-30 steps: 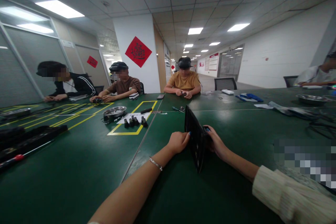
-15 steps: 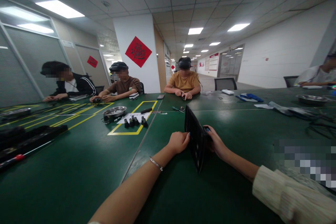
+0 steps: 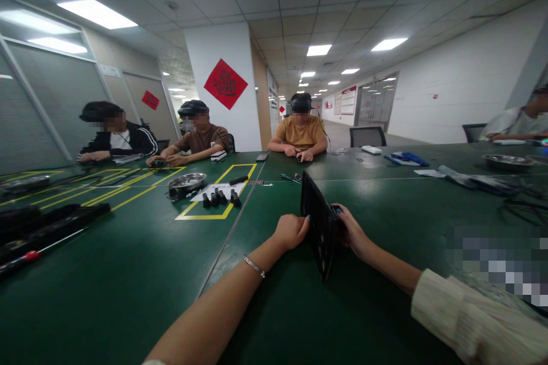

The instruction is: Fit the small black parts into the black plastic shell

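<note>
A flat black panel stands on its edge on the green table, turned edge-on toward me. My left hand is curled in a fist against its left face, fingertips touching it. My right hand wraps around its right side, fingers closed on the panel. A thin bracelet sits on my left wrist.
A metal bowl, paper and several small black parts lie in a yellow-taped box to the left. Black trays and a red-handled screwdriver are at far left. Three people sit across the table; another sits far right beside a metal bowl and cables.
My hands and the panel have stayed nearly still. The person at the far left has shifted a little to the right.
</note>
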`<state>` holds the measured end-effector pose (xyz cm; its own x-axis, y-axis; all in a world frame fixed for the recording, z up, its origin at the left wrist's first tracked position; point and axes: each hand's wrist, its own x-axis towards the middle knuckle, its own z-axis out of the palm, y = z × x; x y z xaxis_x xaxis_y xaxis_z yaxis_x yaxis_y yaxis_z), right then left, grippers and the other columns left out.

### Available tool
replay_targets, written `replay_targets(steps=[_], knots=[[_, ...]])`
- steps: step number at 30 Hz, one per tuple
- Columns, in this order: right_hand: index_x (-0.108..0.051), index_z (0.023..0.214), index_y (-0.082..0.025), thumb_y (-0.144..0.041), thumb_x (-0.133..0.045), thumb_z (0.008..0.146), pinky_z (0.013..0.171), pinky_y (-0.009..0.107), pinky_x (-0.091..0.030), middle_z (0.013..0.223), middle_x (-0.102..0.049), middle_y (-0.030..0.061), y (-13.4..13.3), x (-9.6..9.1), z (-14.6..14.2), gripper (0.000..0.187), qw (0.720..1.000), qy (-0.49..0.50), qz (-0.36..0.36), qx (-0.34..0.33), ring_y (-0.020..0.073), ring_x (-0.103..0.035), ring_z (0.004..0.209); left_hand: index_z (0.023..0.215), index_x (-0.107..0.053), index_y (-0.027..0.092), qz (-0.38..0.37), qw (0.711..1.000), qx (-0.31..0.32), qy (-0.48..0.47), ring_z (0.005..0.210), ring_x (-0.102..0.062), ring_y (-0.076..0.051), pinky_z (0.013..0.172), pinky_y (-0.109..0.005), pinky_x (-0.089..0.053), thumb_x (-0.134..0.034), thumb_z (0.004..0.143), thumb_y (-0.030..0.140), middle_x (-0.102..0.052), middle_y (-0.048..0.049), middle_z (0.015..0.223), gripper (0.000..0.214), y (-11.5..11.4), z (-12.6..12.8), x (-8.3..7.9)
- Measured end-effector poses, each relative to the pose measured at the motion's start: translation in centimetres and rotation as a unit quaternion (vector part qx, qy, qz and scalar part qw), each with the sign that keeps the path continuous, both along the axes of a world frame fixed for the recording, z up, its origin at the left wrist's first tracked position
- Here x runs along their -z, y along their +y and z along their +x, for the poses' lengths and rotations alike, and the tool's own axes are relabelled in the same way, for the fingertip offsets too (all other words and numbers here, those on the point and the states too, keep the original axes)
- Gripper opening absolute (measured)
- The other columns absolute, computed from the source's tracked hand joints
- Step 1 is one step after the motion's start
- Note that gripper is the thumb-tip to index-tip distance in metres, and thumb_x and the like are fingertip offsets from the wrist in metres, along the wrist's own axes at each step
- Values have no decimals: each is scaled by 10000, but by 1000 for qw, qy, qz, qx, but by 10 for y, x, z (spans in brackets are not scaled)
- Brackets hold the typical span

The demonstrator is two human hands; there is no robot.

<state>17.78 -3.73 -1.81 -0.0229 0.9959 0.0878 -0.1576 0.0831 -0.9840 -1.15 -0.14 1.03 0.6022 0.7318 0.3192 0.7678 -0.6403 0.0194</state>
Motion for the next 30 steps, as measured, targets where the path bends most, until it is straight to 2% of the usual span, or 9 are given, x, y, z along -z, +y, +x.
replay_targets(steps=[7, 12, 24, 30], knots=[[-330, 1174, -280, -535, -422, 772, 294, 140, -231, 657, -495, -31, -4, -5, -1, 485, 1000, -4, 6, -7, 85, -441, 414, 723, -582, 155, -24, 1000, -15, -9, 657, -574, -167, 591, -250, -356, -64, 887, 429, -600, -78, 661, 609, 0, 1, -2], [-338, 1164, -275, -527, -432, 763, 287, 138, -219, 637, -485, -36, -3, -6, -1, 483, 1000, 2, 4, -4, 85, -430, 405, 827, -546, 174, 4, 1000, -9, -17, 646, -565, -154, 584, -235, -349, -129, 890, 419, -606, -59, 687, 487, -1, 1, -1], [-353, 1151, -274, -541, -432, 755, 289, 141, -212, 625, -478, -37, -6, -9, -3, 484, 1000, -11, 1, 11, 87, -429, 407, 835, -519, 179, 12, 1000, 6, 4, 629, -559, -153, 583, -238, -356, -127, 892, 379, -603, -55, 680, 444, -4, 0, -4], [-351, 1159, -283, -540, -417, 771, 288, 140, -219, 625, -477, -36, -4, -4, -2, 471, 1000, -8, 4, 7, 89, -433, 409, 863, -514, 181, 22, 999, 17, 18, 648, -561, -163, 582, -243, -352, -207, 873, 368, -610, -55, 707, 359, -2, -3, 0]])
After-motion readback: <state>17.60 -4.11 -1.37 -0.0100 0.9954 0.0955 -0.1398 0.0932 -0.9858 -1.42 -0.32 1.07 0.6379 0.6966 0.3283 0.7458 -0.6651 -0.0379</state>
